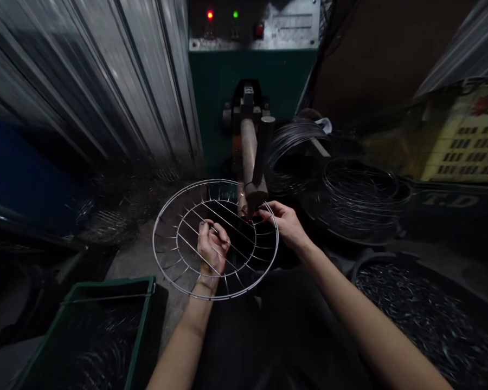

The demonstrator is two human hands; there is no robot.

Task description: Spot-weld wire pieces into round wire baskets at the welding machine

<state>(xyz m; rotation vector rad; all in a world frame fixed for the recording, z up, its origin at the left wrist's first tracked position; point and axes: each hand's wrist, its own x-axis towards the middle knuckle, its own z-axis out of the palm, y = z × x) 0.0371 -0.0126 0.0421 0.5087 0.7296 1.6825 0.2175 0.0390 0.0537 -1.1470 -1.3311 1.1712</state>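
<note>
A round wire rack (216,297), made of outer rings, an inner ring and parallel bars, is held level in front of a machine. From beneath, my left hand (213,244) reaches up to the inner bars, its fingers curled round a thin wire. My right hand (283,221) pinches at the rack's right edge, beside the machine's electrodes; what lies between its fingertips is too small to make out. The machine's round metal arm (255,190) meets the rack near that edge, with a small red glow and sparks below it.
The green machine (215,81) has red and green lights. Wire coils (295,143) and loose wire rings (360,189) lie to the right, above a tub (415,309) of small metal pieces. A green crate (146,309) stands lower left; a yellow crate (463,141) is upper right.
</note>
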